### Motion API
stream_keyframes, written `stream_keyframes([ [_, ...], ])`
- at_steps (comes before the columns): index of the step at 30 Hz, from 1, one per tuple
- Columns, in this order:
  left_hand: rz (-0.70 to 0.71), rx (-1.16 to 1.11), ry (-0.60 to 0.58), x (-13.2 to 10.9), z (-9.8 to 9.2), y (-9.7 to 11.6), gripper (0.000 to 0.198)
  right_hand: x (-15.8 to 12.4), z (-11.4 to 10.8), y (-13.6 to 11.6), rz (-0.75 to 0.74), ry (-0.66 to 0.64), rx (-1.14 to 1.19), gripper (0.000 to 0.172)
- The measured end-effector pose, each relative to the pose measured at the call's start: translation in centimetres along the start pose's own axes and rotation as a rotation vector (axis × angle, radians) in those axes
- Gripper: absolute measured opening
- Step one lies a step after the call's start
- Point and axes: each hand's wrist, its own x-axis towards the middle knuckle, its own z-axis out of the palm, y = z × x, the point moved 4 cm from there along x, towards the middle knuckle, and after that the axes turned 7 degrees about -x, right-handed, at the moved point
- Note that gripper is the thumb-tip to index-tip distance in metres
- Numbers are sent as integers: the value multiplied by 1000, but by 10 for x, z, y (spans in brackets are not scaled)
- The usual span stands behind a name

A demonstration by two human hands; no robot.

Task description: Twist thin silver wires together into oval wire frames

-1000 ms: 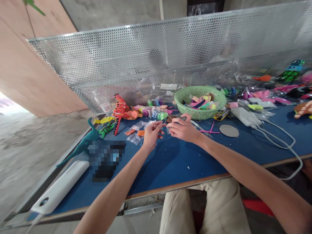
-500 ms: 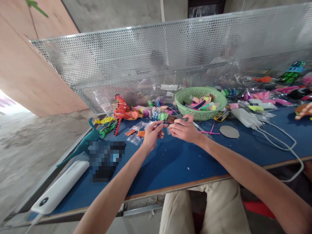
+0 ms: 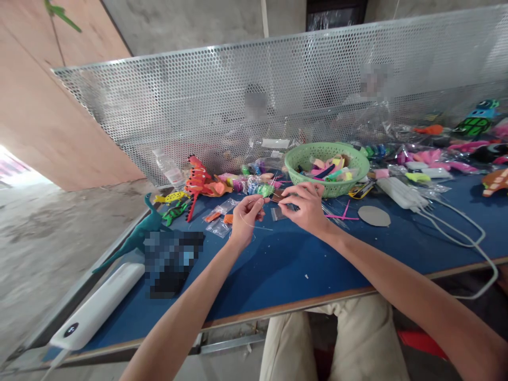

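Observation:
Above the blue table [image 3: 278,275], my left hand [image 3: 248,217] pinches a thin pale wire [image 3: 260,228], whose loose ends curve out below the fingers. My right hand [image 3: 305,206] is beside it on the right, thumb and forefinger pinched together near the wire; whatever lies between these fingertips is too small to make out. Just behind the hands are a light green clay piece [image 3: 265,189] and other wrapped pieces. Small clear bags with orange pieces [image 3: 213,216] lie left of my left hand.
A green basket [image 3: 327,185] of colourful pieces stands behind my right hand. A teal dinosaur [image 3: 141,230], dark blurred object [image 3: 174,264] and white power bank [image 3: 99,307] lie left. White cables [image 3: 456,222] lie right; a perforated metal screen [image 3: 198,95] runs behind.
My right hand has turned and its fingers have curled down into a pinch. The wire's loose ends now show below my left hand, which has barely moved.

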Motion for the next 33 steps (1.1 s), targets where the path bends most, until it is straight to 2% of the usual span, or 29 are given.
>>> stream_keyframes([
  [8, 52, 10, 31, 1, -2, -1, 37, -2, 2, -7, -124, -29, 7, 13],
  [15, 6, -34, 54, 1, -3, -3, 39, 0, 3, -7, -8, -60, 57, 16],
  [20, -55, -11, -20, 2, -1, -3, 40, 1, 1, -5, 48, -56, 68, 16],
  [25, 20, 115, -18, 2, 1, 0, 34, 1, 0, -2, 86, -53, 59, 16],
  [33, -23, -74, -45, 2, 6, -6, 35, 0, 2, -3, 116, -47, 76, 17],
])
